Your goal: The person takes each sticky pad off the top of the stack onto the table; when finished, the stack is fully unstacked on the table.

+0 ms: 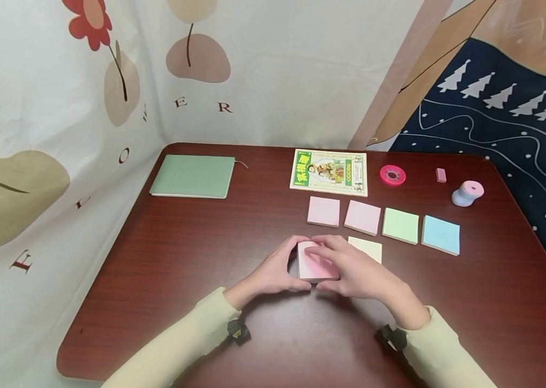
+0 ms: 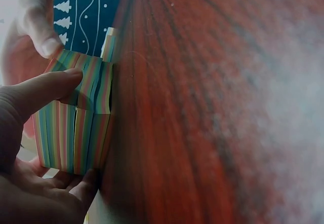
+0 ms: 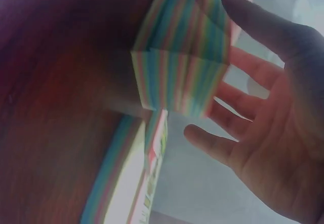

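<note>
A thick stack of sticky note pads (image 1: 313,265), pink on top, stands on the table between both hands. Its sides show pink, yellow, green and blue stripes, with the layers slightly offset. The left hand (image 1: 278,269) grips its left part, thumb on the near side and fingers round the far side, as the left wrist view shows with the striped stack (image 2: 76,133). From the right, the right hand (image 1: 362,272) holds the stack with its thumb at the near edge and fingers over the top. A pale yellow pad (image 1: 367,248) lies partly hidden behind the right hand.
Behind the hands lie two pink pads (image 1: 323,211) (image 1: 363,217), a green pad (image 1: 400,226) and a blue pad (image 1: 441,235). Farther back are a green notebook (image 1: 193,176), an illustrated booklet (image 1: 328,172), a pink-red round item (image 1: 392,175), a small pink block (image 1: 441,175) and a pink-and-white spool-shaped item (image 1: 468,193).
</note>
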Motion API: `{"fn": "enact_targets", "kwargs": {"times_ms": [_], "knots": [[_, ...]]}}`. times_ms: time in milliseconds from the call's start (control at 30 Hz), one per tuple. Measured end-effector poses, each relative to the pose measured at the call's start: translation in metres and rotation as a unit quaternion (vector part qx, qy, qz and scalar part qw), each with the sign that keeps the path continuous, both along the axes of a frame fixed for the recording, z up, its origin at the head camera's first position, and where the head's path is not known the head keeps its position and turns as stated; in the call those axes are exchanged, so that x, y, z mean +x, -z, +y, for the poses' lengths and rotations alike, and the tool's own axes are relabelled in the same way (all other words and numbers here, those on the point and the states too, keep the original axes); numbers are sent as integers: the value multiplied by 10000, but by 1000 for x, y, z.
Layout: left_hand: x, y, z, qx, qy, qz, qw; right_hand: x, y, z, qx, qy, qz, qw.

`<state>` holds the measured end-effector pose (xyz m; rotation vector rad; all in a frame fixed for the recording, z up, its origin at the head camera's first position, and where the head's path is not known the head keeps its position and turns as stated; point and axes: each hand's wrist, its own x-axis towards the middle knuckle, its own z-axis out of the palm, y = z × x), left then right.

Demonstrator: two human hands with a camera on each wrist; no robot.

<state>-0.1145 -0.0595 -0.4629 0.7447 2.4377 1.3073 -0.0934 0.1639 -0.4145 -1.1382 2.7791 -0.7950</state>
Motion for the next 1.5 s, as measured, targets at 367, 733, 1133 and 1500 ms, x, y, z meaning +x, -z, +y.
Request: {"fn": "enact_targets", "kwargs": {"times_ms": [367, 733, 1133, 1500], "knots": [[2, -1, 1, -281, -25, 174, 9995, -7, 8, -9, 116, 5, 38, 9999], [1, -1, 2, -317, -54, 216, 9992, -2, -4, 7, -93, 332, -52, 9994], [1, 2, 2, -287, -100, 191, 9994, 14, -4, 86, 43, 1794, -429, 9828], [0, 0, 1, -263, -61, 200, 9994, 27, 12, 137, 345, 2143, -767, 9731]]}}
